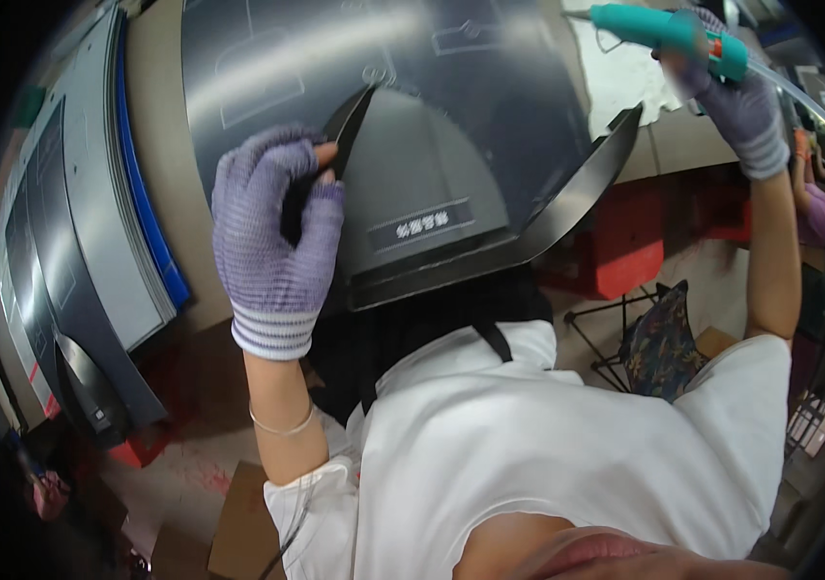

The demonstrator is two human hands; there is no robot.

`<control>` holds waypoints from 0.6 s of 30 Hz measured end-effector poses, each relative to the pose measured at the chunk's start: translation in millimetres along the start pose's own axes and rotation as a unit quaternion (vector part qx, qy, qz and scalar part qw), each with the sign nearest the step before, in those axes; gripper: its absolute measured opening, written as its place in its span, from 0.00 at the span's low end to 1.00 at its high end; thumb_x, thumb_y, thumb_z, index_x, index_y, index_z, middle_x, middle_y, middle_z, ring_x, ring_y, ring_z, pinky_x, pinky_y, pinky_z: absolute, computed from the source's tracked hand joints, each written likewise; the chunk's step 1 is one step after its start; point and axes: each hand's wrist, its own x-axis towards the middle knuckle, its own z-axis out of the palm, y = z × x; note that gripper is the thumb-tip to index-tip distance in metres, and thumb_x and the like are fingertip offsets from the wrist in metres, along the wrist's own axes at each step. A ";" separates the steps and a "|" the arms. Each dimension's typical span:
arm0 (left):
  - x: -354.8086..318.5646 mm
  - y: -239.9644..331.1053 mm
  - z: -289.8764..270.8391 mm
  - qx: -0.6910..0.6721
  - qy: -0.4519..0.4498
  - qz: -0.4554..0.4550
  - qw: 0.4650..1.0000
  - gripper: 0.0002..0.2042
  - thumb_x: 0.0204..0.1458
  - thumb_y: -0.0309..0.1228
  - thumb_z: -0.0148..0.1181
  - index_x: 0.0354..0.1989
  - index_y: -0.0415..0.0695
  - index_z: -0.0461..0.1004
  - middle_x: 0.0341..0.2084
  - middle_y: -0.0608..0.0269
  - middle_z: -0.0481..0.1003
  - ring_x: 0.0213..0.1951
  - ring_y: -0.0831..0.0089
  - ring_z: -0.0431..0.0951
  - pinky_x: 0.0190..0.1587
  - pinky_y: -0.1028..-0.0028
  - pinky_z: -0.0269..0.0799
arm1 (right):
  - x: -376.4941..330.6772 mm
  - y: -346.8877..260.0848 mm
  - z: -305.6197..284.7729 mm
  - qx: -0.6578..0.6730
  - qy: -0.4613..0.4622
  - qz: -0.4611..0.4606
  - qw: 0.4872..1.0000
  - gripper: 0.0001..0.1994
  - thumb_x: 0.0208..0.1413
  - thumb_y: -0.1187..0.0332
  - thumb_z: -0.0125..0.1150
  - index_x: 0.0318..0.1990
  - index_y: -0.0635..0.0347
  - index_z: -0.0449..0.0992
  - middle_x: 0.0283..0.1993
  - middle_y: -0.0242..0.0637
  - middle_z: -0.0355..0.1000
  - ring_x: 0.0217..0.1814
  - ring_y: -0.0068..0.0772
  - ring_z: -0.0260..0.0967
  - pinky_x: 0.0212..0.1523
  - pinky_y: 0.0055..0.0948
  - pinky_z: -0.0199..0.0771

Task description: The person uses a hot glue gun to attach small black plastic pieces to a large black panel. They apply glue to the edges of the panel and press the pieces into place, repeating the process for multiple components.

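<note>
A large dark glossy sheet [267, 58] printed with thin pale outlines lies on the bench in front of me. Its near part is folded up, showing a grey curved panel [422, 159] with a small label and a raised dark edge strip [567, 208] at the right. My left hand [272, 227], in a purple knit glove with bare fingertips, is closed on the left side flap [350, 121] of the fold. At the upper right my right hand [741, 106], gloved alike, grips a teal glue gun [640, 24], its nozzle pointing left above a white sheet [625, 77].
Stacked grey-white boards [93, 193] with a blue edge stand at the left, another dark folded sheet [74, 261] on them. Below the bench are a red stool [625, 242], a folding chair with patterned cloth [664, 343] and a cardboard box [243, 527]. Another person [822, 208] is at far right.
</note>
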 end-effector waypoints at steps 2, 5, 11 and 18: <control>3.1 1.3 2.3 -0.003 -0.008 0.002 1.000 0.10 0.46 0.19 0.62 0.38 0.39 0.78 0.40 0.55 0.77 0.44 0.61 0.76 0.49 0.66 0.72 | -4.9 64.2 -6.2 0.041 0.138 0.092 0.985 0.16 0.60 0.58 0.65 0.46 0.61 0.81 0.40 0.31 0.79 0.40 0.20 0.72 0.40 0.22 0.71; 3.3 0.2 6.4 -0.024 -0.007 -0.005 1.000 0.10 0.47 0.18 0.62 0.39 0.38 0.78 0.41 0.55 0.77 0.44 0.62 0.76 0.50 0.68 0.73 | -5.6 123.8 -2.5 0.074 0.187 0.196 0.960 0.19 0.58 0.52 0.66 0.44 0.61 0.82 0.40 0.30 0.80 0.38 0.18 0.71 0.38 0.19 0.67; 2.5 1.6 2.6 -0.033 -0.004 -0.030 0.999 0.11 0.47 0.17 0.61 0.40 0.38 0.79 0.41 0.55 0.76 0.44 0.64 0.76 0.50 0.69 0.74 | 12.5 113.2 72.9 0.102 0.196 0.177 0.959 0.25 0.56 0.47 0.66 0.50 0.58 0.79 0.38 0.31 0.79 0.40 0.22 0.72 0.47 0.25 0.72; 4.4 -0.1 0.5 -0.033 -0.019 -0.019 0.999 0.11 0.47 0.16 0.61 0.41 0.38 0.79 0.42 0.55 0.76 0.45 0.65 0.76 0.49 0.71 0.74 | -55.3 45.1 31.4 -0.226 0.257 0.059 0.938 0.19 0.55 0.56 0.68 0.48 0.60 0.80 0.36 0.34 0.77 0.34 0.29 0.72 0.41 0.27 0.74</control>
